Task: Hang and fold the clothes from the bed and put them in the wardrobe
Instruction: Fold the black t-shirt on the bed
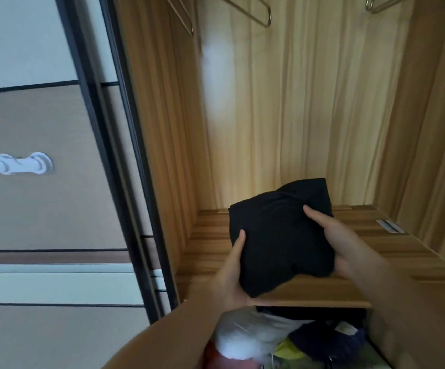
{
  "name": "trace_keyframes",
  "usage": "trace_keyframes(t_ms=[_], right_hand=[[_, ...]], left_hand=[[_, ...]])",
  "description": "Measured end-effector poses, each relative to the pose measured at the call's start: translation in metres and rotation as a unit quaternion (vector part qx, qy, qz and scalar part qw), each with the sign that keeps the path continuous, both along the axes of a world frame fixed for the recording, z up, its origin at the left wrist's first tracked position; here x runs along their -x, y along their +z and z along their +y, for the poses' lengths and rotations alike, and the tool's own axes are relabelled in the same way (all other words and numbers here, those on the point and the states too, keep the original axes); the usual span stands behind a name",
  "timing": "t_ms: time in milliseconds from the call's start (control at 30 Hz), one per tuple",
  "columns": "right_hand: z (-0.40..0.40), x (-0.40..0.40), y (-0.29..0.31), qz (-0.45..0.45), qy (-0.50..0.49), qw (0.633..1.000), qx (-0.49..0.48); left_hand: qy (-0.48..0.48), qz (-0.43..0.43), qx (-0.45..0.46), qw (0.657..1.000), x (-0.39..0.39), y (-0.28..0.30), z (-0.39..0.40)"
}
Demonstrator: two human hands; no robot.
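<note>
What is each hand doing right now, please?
Left hand: closed on the folded black garment, gripping its left side.
Right hand: closed on the same garment, gripping its right side, over the wooden shelf.

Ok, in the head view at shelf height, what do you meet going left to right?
White latch on the sliding door → black door frame → left hand → folded black garment → right hand → small label on the wooden shelf.
</note>
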State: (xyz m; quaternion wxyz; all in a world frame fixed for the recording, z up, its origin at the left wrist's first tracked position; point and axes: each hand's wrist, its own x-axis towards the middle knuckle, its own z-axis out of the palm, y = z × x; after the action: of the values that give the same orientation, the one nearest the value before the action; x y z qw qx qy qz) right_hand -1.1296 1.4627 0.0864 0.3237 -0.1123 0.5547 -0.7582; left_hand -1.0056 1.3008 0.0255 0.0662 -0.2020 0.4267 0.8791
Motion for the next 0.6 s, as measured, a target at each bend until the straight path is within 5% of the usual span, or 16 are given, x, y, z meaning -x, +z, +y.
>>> trace_keyframes(t_ms=[333,467,533,600], right_hand=[[0.003,0.101,-0.107,0.014,-0.056,0.964,-0.260],[-0.012,0.144,-0.131,0.118,-0.130,0.927,-0.332],[-0.013,0.150,-0.143,0.217,-0.163,0.876,-0.399],[-0.010,0.139,-0.162,0.341,-0.104,0.814,-0.459]], left_hand=[[0.041,-0.023,0.111,0.993,0.066,-0.059,-0.030],[0.045,-0.015,0.184,0.982,0.103,-0.081,-0.049],[0.064,-0.022,0.400,0.914,0.118,-0.099,-0.058],[0.049,-0.005,0.642,0.765,0.123,-0.119,-0.062]])
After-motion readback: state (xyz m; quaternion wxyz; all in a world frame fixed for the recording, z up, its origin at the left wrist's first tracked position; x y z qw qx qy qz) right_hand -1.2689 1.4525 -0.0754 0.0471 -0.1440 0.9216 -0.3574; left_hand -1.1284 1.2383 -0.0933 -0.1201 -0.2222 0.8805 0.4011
